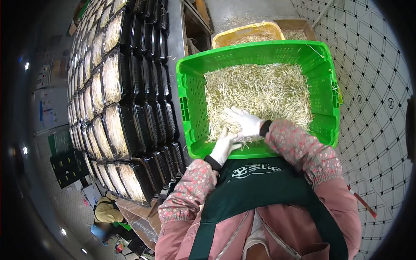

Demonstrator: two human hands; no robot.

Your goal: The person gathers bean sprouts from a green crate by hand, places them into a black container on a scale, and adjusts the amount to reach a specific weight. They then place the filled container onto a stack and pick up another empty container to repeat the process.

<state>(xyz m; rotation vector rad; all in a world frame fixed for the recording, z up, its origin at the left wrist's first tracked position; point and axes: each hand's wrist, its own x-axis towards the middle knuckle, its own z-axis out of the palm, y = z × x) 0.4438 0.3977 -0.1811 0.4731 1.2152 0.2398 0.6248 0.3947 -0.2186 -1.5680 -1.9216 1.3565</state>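
Note:
A green plastic crate point(255, 47) in front of me holds a thick bed of pale bean sprouts point(260, 86). Both my hands wear white gloves and are inside the crate at its near side. My right hand point(246, 123) lies on the sprouts, fingers stretched out and apart, pointing up and left. Just below and left of it, my left hand point(223, 145) touches the sprouts with thumb and fingers spread. A small clump of sprouts shows between the two hands. The undersides of my fingers are hidden.
Stacked black trays point(149, 73) of sprouts rise on the left beside a metal table edge point(175, 26). Behind the crate stand a yellow basket point(247, 32) and a cardboard box point(310, 28). Another person point(108, 210) is at lower left. Patterned tiles point(368, 86) lie right.

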